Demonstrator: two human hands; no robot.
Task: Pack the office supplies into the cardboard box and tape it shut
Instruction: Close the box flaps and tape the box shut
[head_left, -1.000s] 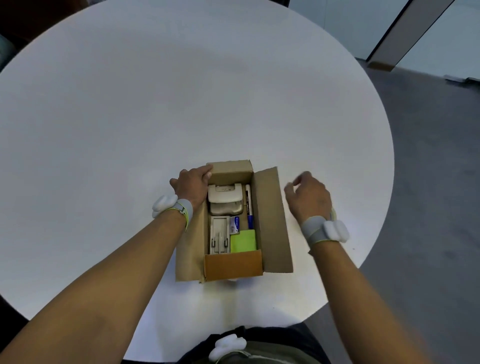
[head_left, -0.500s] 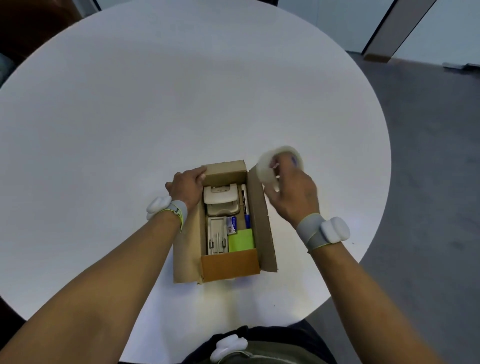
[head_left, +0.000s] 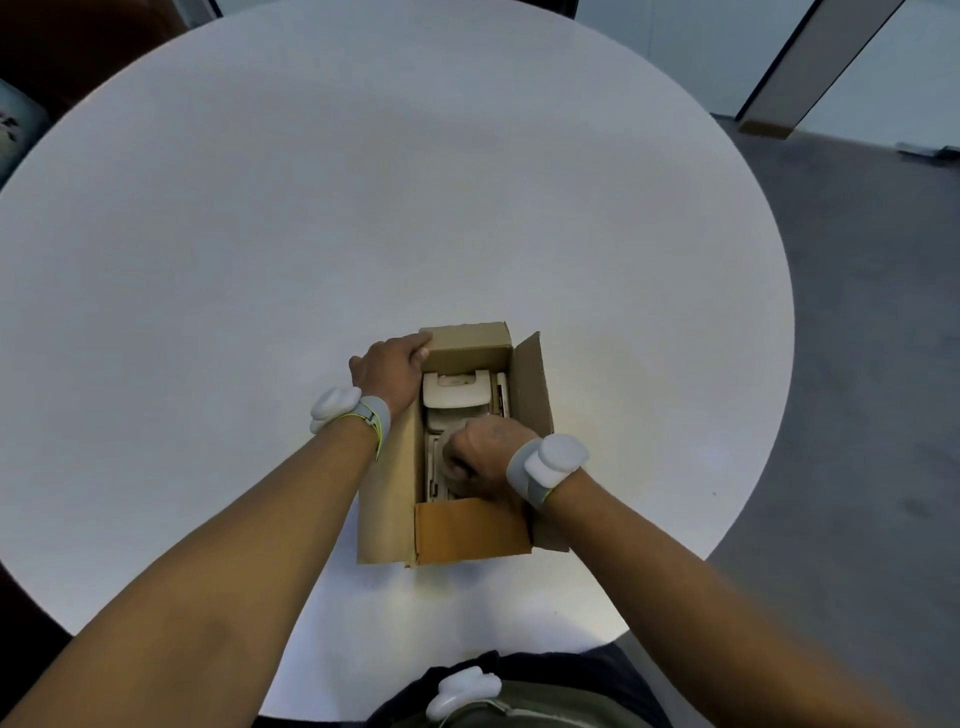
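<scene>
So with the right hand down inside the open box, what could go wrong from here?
1. The upright right flap of the brown cardboard box may catch the right hand as it withdraws.
2. Only the left hand steadies the box, which could slide on the smooth round white table.

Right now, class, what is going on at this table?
A person is packing a cardboard box on a round white table. The left hand steadies the box at its far left corner. The right hand is down inside the box, closed over the supplies, but what it grips is hidden. A beige stapler-like tool lies at the far end. All the flaps stand open, so the box is not yet taped.
</scene>
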